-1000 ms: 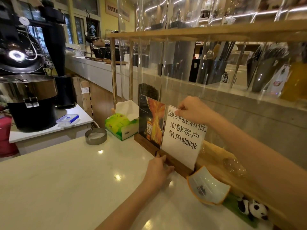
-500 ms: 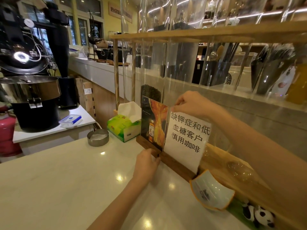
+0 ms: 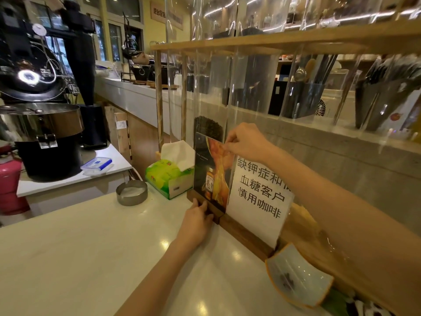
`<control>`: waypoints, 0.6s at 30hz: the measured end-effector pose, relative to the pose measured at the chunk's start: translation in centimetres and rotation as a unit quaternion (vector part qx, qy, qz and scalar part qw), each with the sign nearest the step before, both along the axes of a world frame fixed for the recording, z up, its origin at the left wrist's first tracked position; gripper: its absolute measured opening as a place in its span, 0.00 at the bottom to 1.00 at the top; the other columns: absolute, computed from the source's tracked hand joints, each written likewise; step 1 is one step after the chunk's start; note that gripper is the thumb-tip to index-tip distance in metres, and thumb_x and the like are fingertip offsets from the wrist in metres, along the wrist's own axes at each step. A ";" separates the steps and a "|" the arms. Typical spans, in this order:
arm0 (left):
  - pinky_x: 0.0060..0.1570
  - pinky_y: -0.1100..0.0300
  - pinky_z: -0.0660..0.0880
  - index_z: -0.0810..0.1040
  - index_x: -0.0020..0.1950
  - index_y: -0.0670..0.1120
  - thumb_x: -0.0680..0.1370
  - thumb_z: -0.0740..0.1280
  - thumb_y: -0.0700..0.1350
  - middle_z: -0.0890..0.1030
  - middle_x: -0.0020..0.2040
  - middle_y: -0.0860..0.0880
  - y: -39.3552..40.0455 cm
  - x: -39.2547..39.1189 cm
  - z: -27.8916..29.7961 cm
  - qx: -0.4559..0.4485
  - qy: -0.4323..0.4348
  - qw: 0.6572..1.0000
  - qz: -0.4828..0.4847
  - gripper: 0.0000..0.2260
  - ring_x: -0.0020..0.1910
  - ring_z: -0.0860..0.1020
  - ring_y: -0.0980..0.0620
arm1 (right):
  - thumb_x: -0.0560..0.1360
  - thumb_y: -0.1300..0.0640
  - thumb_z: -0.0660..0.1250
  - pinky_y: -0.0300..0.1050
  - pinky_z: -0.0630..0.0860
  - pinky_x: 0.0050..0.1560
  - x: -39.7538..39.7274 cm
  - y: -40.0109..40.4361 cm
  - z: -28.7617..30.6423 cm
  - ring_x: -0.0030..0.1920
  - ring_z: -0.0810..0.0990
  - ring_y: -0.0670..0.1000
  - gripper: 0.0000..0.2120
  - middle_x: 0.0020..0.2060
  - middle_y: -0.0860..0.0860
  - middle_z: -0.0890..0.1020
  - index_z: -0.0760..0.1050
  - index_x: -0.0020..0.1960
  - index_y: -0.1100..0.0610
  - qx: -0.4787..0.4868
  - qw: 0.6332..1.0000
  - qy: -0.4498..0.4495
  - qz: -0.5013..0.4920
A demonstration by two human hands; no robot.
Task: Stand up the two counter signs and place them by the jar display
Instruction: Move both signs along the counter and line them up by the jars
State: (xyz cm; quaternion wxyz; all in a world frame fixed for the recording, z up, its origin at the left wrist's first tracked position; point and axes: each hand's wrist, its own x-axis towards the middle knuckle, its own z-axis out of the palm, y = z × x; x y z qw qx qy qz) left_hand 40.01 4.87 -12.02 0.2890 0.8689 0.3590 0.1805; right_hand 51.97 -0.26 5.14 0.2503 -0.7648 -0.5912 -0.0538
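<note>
Two counter signs stand upright side by side on wooden bases, against the tall clear jar display (image 3: 211, 92). The left one is a dark picture sign (image 3: 208, 179) with a bottle and orange swirl. The right one is a white text sign (image 3: 257, 197) with black characters. My left hand (image 3: 197, 218) grips the wooden base of the picture sign at its front edge. My right hand (image 3: 245, 143) pinches the top right corner of the picture sign. My right forearm crosses the upper corner of the white sign.
A green tissue box (image 3: 167, 176) sits just left of the signs, and a round metal ashtray (image 3: 131, 193) beyond it. An orange-rimmed ceramic dish (image 3: 298, 279) lies right of the white sign's base. A coffee roaster (image 3: 41, 126) stands on a side table at left.
My right hand has moved left from the top of the white sign to the picture sign's top corner. My left hand has slid left along the bases to the picture sign's base.
</note>
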 end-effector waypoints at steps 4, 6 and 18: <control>0.65 0.56 0.66 0.65 0.69 0.43 0.78 0.58 0.45 0.61 0.73 0.37 0.2 0.3 0.0 0.011 0.024 1.000 0.000 0.20 0.65 0.70 0.42 | 0.73 0.61 0.65 0.29 0.68 0.32 0.1 -0.1 -0.3 0.36 0.76 0.45 0.08 0.41 0.55 0.82 0.80 0.47 0.65 0.015 1.000 0.006 -0.002; 0.64 0.56 0.67 0.65 0.69 0.43 0.78 0.57 0.45 0.62 0.72 0.37 0.3 0.3 -0.1 0.017 0.030 0.999 -0.002 0.19 0.64 0.71 0.42 | 0.74 0.61 0.65 0.29 0.68 0.31 0.1 0.0 -0.3 0.35 0.75 0.44 0.08 0.41 0.55 0.82 0.80 0.47 0.65 0.018 1.000 0.006 0.001; 0.60 0.53 0.69 0.70 0.64 0.42 0.78 0.58 0.45 0.65 0.68 0.36 0.4 0.9 -0.5 0.029 0.045 0.999 -0.001 0.16 0.60 0.73 0.40 | 0.74 0.63 0.64 0.26 0.69 0.32 0.2 -0.1 -0.4 0.35 0.76 0.44 0.09 0.44 0.58 0.84 0.81 0.48 0.66 0.031 0.999 0.004 0.014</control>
